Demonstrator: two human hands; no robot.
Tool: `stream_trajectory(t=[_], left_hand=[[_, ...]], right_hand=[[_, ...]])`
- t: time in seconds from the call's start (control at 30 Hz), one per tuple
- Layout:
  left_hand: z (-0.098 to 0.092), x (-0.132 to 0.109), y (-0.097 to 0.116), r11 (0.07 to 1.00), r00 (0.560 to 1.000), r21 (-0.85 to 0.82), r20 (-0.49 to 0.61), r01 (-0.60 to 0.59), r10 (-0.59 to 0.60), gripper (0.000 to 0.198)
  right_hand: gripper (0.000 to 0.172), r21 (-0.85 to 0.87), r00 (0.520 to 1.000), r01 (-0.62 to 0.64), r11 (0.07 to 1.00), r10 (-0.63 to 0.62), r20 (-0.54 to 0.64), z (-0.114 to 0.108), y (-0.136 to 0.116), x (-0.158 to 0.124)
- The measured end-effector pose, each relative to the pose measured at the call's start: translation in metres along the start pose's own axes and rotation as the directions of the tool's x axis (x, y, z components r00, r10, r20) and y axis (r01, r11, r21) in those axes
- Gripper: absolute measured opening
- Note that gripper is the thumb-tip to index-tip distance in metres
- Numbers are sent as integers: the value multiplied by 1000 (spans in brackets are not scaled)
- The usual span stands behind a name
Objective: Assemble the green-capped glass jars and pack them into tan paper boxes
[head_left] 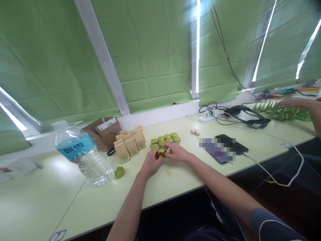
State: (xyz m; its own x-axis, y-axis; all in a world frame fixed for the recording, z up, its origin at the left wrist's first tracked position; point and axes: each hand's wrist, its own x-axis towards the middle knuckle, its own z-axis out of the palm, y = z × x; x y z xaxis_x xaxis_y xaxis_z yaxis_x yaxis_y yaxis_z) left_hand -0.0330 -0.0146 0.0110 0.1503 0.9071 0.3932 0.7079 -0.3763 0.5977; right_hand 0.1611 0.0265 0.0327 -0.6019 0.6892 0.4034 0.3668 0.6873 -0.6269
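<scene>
Dark fabric sleeve [272, 227] — hands [152, 162] [177, 152] around lobed green piece [162, 151]

A water bottle [84, 152] with a blue label is seen at left, with an opened cardboard box [110, 132] partly hidden behind it. Green blinds [155, 50] are hung across the top of the frame. Right of centre, two phones [240, 146] are partly masked by pixelation; a white cable [288, 185] is plugged into the darker one. Above them, a black strapped headset [262, 123] is placed near a white power strip [206, 117].
</scene>
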Motion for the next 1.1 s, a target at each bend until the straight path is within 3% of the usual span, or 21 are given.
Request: stream_trajectory(t=[1.1], left_hand=[[-1,-2,6,999,999,-29,39,-17,18,19]], right_hand=[[11,5,999,-3,1000,3,42,-3,-3,-1]])
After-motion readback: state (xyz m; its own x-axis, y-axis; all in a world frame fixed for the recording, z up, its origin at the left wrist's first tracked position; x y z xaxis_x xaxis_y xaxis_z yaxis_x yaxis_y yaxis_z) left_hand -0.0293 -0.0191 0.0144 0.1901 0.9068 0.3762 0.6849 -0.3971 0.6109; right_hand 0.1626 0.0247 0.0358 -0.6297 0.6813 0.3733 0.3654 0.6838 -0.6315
